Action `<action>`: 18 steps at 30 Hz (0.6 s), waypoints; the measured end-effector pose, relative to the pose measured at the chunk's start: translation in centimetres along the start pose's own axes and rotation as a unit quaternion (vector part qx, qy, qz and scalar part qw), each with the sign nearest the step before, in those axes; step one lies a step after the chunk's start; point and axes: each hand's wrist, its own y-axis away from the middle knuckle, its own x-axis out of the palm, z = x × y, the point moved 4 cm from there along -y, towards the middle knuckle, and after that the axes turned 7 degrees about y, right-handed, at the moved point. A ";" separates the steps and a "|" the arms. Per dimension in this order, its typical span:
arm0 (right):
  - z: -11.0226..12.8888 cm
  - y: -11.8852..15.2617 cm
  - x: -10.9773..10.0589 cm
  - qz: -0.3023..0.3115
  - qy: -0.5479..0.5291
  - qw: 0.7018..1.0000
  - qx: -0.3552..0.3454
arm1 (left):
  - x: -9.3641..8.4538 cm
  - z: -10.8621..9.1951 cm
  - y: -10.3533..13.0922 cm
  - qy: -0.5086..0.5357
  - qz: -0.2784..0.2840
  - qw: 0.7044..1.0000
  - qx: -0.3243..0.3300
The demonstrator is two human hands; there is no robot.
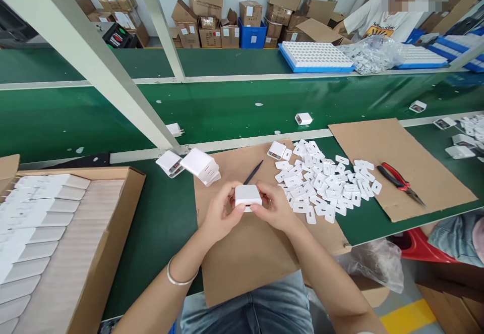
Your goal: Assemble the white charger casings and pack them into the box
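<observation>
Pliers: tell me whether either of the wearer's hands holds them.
No, the pliers lie on cardboard, while the left hand and right hand hold a white casing.

Your counter is green-topped, w/ a white post at its back edge. On your L sits an open carton. Directly in front of you: a cardboard sheet, nr edge overhanging; to its R, a 2nd sheet. Sm. white slotted plates spread over the bare green & part of the 1st sheet. White units lie by the post, white pcs far R.
</observation>
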 end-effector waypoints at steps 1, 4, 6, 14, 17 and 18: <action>0.0 0.0 0.0 -0.001 -0.009 1.000 0.005 | 0.1 0.0 0.0 0.008 0.001 1.000 -0.003; 0.3 -0.1 -0.1 -0.011 -0.031 0.999 -0.001 | 0.4 0.0 0.1 0.031 0.010 0.999 -0.010; 0.4 -0.2 -0.3 -0.020 -0.033 0.999 -0.008 | 0.5 -0.2 0.1 0.034 0.018 0.999 -0.017; -0.3 -0.2 -0.2 -0.027 -0.017 0.999 0.005 | 0.5 0.1 0.3 0.020 0.033 0.997 -0.072; -0.8 -0.1 0.3 -0.011 -0.027 0.999 0.018 | 0.6 0.4 0.2 0.043 0.007 0.996 -0.074; -1.0 -0.1 0.4 -0.006 -0.034 0.999 0.021 | 0.7 0.4 0.1 0.044 0.000 0.997 -0.070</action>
